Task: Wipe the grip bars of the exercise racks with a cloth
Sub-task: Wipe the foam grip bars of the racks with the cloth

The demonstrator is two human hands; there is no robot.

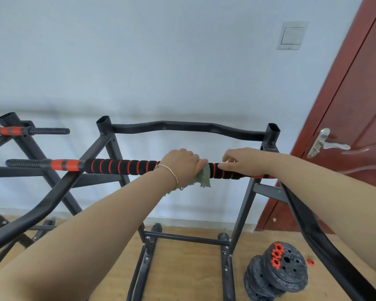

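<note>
No lettering, label, brand name, number or sign can be read anywhere in this view.
</note>
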